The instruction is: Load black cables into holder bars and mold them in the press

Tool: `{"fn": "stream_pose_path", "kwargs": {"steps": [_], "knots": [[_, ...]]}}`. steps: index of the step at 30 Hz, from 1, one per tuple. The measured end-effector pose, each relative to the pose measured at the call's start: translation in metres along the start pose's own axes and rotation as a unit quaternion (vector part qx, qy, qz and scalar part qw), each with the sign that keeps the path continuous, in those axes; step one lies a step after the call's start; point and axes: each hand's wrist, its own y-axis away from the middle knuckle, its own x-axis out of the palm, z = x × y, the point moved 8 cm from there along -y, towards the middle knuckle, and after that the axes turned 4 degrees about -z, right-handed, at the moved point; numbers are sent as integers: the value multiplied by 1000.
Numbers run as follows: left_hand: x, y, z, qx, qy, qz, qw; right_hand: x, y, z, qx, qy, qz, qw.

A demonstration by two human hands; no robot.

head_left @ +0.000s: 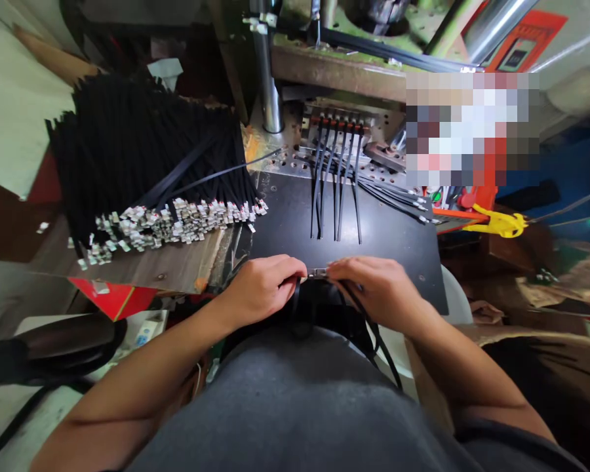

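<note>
My left hand (270, 282) and my right hand (373, 288) are close together over the near edge of the black board, fingers pinched. Between their fingertips is a small silvery connector piece (318, 273), partly covered by the fingers. Black cables (376, 334) hang below my right hand, and a dark strand drops beside my left fingers. Just beyond, a row of black cables (341, 190) runs from a metal mould (339, 124) onto the black board (388, 242). More cables with silvery ends (398, 196) lie to the right of that row.
On the left, a large pile of black cables (152, 144) with whitish connector ends rests on a wooden surface (142, 265). A press with a steel column (270, 85) stands behind the board. Yellow-handled cutters (501, 223) lie at right. A cardboard box (521, 337) is at lower right.
</note>
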Motion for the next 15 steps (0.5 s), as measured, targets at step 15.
{"fn": "stream_pose_path", "kwargs": {"steps": [15], "knots": [[9, -7, -4, -12, -105, 76, 992, 31, -7, 13, -57, 59, 53, 995]]}}
